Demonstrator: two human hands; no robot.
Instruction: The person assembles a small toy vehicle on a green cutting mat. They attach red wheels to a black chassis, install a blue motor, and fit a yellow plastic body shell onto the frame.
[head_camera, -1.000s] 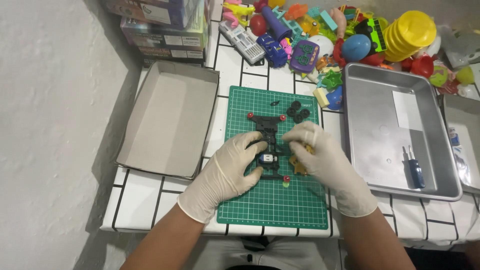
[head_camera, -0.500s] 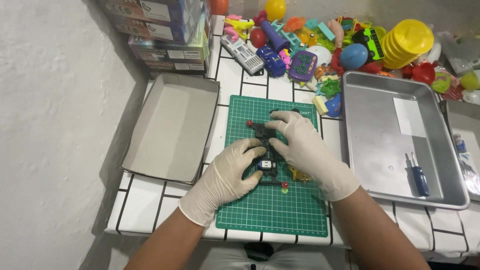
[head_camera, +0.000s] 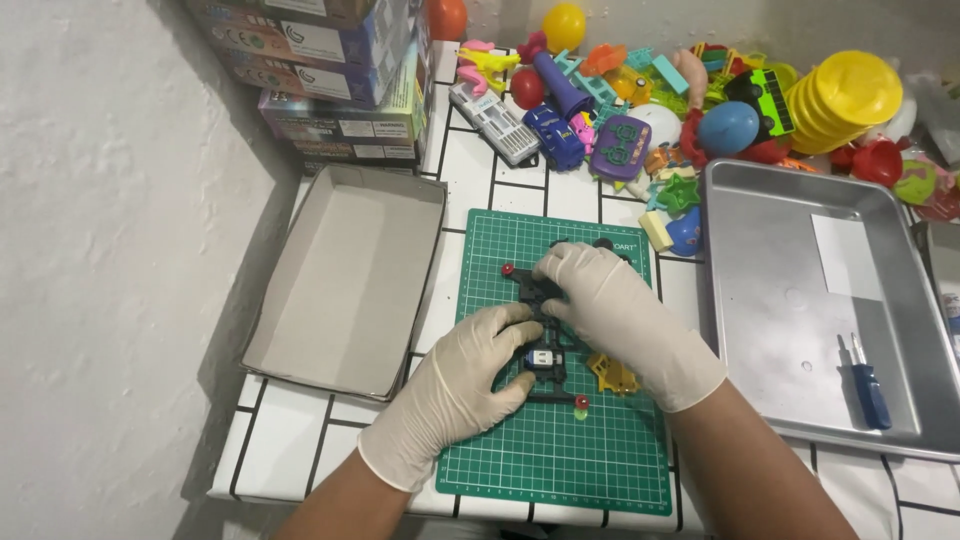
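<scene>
At the far left a rough white wall runs down beside a counter of white tiles with dark grout (head_camera: 470, 165), and against that wall sits a stack of printed cardboard boxes (head_camera: 330, 70) above one shallow, open cardboard tray (head_camera: 345, 280). Next comes a single green cutting mat (head_camera: 555, 450) with a pale grid, where both gloved hands meet. The left hand (head_camera: 465, 385) comes up from the lower edge, palm down, its fingers curled over the side of a small black toy-car chassis (head_camera: 545, 365) and holding it steady against the mat. The right hand (head_camera: 615, 315) reaches in from the lower right, angled across the mat, fingertips pressed down on the upper end of the same chassis; whether it pinches a part there or only presses cannot be told. The chassis lies near the mat's middle, mostly covered by the two hands. Two red rollers show on it, one at the upper left (head_camera: 508, 269) and one at the bottom (head_camera: 582, 402), and one yellow plastic piece (head_camera: 612, 374) lies just beside it under the right wrist. Further right stands one metal baking tray (head_camera: 790, 330) holding one blue-handled screwdriver (head_camera: 872, 385) and a white slip of paper (head_camera: 848, 258). Behind it all lies a heap of bright plastic toys (head_camera: 660, 110), too many to count, with a stack of yellow bowls (head_camera: 845, 100).
</scene>
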